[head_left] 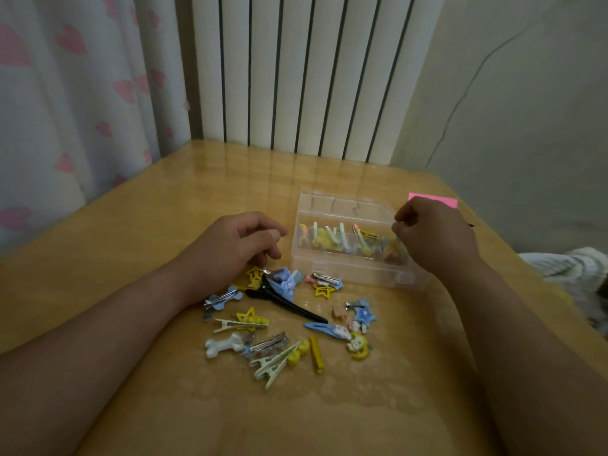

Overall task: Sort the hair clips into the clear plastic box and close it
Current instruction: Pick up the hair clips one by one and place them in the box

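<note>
**Risk: clips jamming the lid, pile getting scattered**

Nearest me, the loose pile of yellow, blue and white hair clips point(283, 324) sits on the glossy wooden counter point(131, 258). My left hand point(237, 245) rests at the pile's far edge, fingers loosely curled, holding nothing; a nudge could scatter clips. Further back, my right hand point(434, 235) is fisted over the clear plastic box point(348, 248); can't tell what it holds. The open box already holds upright clips, which could block the lid.

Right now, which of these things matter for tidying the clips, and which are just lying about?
Part of the job:
clear plastic box, lid open
loose hair clips on the table
clips already in the box

Just lying about:
pink note
radiator
heart curtain
</note>
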{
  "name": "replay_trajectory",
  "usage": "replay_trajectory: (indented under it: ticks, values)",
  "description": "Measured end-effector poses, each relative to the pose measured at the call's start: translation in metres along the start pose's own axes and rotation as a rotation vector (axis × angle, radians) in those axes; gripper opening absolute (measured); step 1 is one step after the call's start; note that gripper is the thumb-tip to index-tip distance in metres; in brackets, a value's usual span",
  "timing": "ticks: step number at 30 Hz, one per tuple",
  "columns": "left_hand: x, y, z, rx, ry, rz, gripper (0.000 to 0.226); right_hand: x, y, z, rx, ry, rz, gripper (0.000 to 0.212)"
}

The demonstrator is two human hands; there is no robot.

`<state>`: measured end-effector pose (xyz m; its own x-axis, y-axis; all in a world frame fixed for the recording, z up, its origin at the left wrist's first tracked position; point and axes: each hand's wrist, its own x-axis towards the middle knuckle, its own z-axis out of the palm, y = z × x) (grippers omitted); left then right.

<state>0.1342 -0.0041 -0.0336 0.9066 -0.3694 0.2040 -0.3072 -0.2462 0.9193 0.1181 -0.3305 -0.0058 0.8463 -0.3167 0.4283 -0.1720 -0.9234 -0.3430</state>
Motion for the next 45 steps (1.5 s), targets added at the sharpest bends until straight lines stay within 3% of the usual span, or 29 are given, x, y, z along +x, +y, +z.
replay_trajectory:
  ticks: [4, 7, 14, 24, 35, 45]
  values:
    - [0.0, 0.0, 0.0, 0.011, -0.004, 0.003, 0.019, -0.005, -0.006, -0.006, -0.029, 0.05, -0.037, 0.011]
    - [-0.001, 0.0, -0.001, 0.006, -0.007, 0.003, 0.019, -0.016, -0.023, -0.016, 0.077, 0.027, -0.138, 0.009]
    - [-0.003, 0.003, 0.0, -0.01, -0.004, 0.009, 0.019, -0.053, -0.064, -0.034, 0.178, -0.199, -0.443, 0.004]
    - [-0.003, 0.002, -0.001, -0.007, -0.008, 0.009, 0.018, -0.066, -0.084, -0.044, -0.037, -0.641, -0.517, 0.021]
    - [-0.004, 0.004, -0.001, -0.006, -0.01, -0.001, 0.018, -0.07, -0.091, -0.045, -0.046, -0.665, -0.495, 0.033]
    - [-0.005, 0.004, -0.002, 0.014, -0.014, 0.004, 0.018, -0.07, -0.091, -0.044, -0.157, -0.64, -0.496, 0.029]
